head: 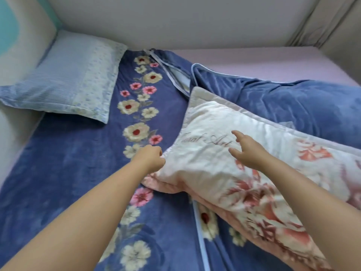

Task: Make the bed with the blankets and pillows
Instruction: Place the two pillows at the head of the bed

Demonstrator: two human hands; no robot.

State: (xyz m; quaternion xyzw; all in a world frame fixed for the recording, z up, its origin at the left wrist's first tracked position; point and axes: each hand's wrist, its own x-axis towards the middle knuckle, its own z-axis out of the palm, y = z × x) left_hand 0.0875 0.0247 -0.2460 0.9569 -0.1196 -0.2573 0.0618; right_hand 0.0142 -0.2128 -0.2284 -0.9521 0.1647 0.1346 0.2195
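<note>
The blue floral blanket covers the left part of my bed, its band of flowers running from near me toward the far wall, while its right part lies bunched in a rumpled ridge against the bare pale sheet. At the head of the bed, up on the left, the blue striped pillow already lies flat beside the padded headboard.

The white and pink flowered pillow lies on top of the blanket to my right, tilted, its long axis running from the far left corner down toward my right side. Its near-left corner is the part closest to me, and it is well apart from the striped pillow, which lies up and to the left.

My left hand is curled at that pillow's left edge; it seems to pinch the border, though I cannot tell for sure. My right hand hovers over the pillow's top with fingers spread and loose, gripping nothing. The left hand is the nearer one to the head of the bed, so I judge the pillow must swing that way, leftward and away from me, to land beside the striped one.
</note>
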